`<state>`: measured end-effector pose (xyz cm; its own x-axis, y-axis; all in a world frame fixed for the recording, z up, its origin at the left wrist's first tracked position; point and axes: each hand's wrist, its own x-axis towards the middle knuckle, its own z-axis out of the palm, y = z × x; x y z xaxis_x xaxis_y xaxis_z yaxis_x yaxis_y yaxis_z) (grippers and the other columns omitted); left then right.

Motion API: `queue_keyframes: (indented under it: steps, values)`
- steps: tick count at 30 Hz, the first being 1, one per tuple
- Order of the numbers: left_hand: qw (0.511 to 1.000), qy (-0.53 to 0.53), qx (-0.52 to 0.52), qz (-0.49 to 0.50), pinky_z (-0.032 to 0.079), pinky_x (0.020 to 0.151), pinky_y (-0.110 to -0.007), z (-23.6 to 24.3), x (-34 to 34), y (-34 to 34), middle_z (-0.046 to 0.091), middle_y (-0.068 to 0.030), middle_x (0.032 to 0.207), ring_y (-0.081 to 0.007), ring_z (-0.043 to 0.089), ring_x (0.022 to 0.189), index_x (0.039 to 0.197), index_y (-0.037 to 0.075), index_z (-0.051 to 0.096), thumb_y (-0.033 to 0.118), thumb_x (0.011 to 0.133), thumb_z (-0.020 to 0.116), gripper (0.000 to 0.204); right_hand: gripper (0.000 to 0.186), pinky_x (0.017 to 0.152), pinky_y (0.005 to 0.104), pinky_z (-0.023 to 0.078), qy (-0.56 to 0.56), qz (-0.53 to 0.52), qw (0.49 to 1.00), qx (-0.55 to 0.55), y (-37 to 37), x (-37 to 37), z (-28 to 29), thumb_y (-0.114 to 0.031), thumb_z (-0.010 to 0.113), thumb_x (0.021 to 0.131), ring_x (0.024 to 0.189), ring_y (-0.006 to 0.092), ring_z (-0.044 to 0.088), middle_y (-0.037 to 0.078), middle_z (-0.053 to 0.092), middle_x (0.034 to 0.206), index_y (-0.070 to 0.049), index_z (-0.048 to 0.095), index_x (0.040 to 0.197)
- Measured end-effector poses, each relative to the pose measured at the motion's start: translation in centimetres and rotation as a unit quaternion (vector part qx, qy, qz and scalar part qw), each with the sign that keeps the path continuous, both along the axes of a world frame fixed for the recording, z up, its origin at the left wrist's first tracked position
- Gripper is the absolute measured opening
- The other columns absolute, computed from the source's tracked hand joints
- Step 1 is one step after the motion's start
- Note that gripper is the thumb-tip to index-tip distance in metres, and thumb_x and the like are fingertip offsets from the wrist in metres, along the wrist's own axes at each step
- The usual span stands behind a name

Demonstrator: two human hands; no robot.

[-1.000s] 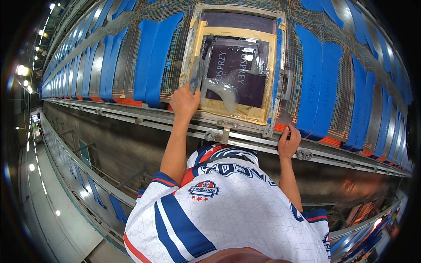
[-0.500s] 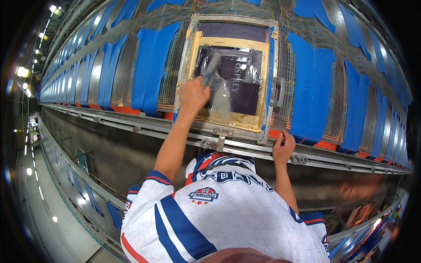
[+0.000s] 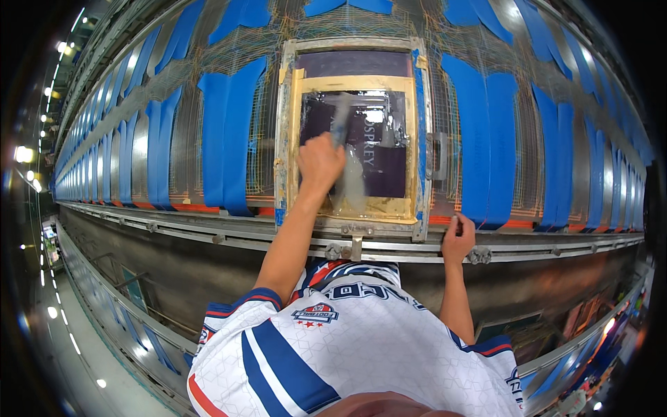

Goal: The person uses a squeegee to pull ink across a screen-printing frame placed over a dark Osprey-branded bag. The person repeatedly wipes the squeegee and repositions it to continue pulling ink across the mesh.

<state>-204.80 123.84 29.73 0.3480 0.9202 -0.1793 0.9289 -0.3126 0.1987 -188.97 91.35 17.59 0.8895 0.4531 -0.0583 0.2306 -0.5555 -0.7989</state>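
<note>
A screen-printing frame (image 3: 281, 149) with a pale metal border and tan tape lies over the long table ahead of me. My left hand (image 3: 321, 165) is closed round a squeegee (image 3: 342, 110), whose pale, motion-blurred blade runs over the dark mesh (image 3: 386, 156) inside the tape. Milky, translucent paste (image 3: 353, 182) is smeared on the mesh beside that hand, reaching the near strip of tape. To the right of the frame, my right hand (image 3: 459, 240) hovers at or rests on the table's near edge, fingers curled in; whatever they may hold is hidden.
Blue cut panels (image 3: 233, 132) lie in rows along the table on both sides of the frame. A metal rail (image 3: 278, 240) with clamp blocks (image 3: 479, 255) follows the near edge. The frame carries a metal handle (image 3: 439, 156) on its right side. Another long table (image 3: 139, 313) stands behind me.
The whole view has shifted a little. Against the frame, my left hand and the squeegee have moved rightward over the mesh. My right hand sits slightly farther from the frame.
</note>
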Motion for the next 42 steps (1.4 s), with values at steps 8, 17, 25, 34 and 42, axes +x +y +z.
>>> queue_keyframes:
  steps: [8, 17, 25, 34, 42]
  values:
    - [0.907, -0.107, -0.03, -0.407, 0.05, 0.08, -0.046, 0.0, -0.4, 10.6, 0.069, -0.01, 0.088, -0.0334, 0.065, 0.088, 0.097, 0.011, 0.068, 0.015, 0.076, 0.074, 0.023, 0.042, 0.093, 0.037, 0.051, -0.007, 0.292, 0.948, 0.122, 22.1, 6.1, 11.7, -0.025, 0.074, 0.087, 0.105, 0.0284, 0.066, 0.015, 0.068, 0.119, -0.003, 0.066, 0.122]
    - [0.919, -0.115, -0.101, -0.364, 0.049, 0.072, -0.045, -1.9, 3.5, 17.8, 0.068, -0.0144, 0.084, -0.0371, 0.064, 0.085, 0.096, 0.009, 0.071, 0.022, 0.075, 0.08, 0.026, 0.036, 0.076, 0.048, 0.052, -0.11, 0.523, 0.831, -0.153, 36.9, 8.2, 8.5, -0.028, 0.077, 0.079, 0.086, 0.0411, 0.067, 0.021, 0.071, 0.088, -0.004, 0.07, 0.105]
    - [0.927, -0.128, -0.078, -0.345, 0.052, 0.069, -0.044, -3.1, -0.6, 11.4, 0.069, -0.0107, 0.081, -0.0342, 0.065, 0.079, 0.084, 0.015, 0.07, 0.028, 0.074, 0.078, 0.018, 0.019, 0.069, 0.0491, 0.053, -0.155, 0.516, 0.84, -0.067, 30.8, 4.4, 7.5, -0.015, 0.078, 0.067, 0.072, 0.0396, 0.066, 0.017, 0.065, 0.071, -0.006, 0.064, 0.076]
    - [0.914, -0.148, -0.08, -0.368, 0.052, 0.067, -0.044, -1.7, -6.3, 1.7, 0.067, -0.0051, 0.078, -0.0282, 0.066, 0.076, 0.08, 0.015, 0.067, 0.023, 0.07, 0.08, 0.019, 0.026, 0.078, 0.0434, 0.045, -0.128, 0.547, 0.822, -0.094, 20.9, -1.1, 9.1, -0.011, 0.079, 0.068, 0.082, 0.0316, 0.062, 0.011, 0.064, 0.078, -0.01, 0.063, 0.088]
    - [0.921, -0.13, -0.036, -0.366, 0.051, 0.071, -0.045, -2.6, 2.8, 17.1, 0.068, -0.0135, 0.079, -0.036, 0.066, 0.078, 0.089, 0.013, 0.07, 0.026, 0.074, 0.08, 0.023, 0.016, 0.071, 0.0492, 0.053, -0.139, 0.501, 0.852, -0.068, 36.2, 7.8, 7.6, -0.017, 0.076, 0.073, 0.076, 0.0409, 0.066, 0.019, 0.068, 0.075, -0.006, 0.068, 0.081]
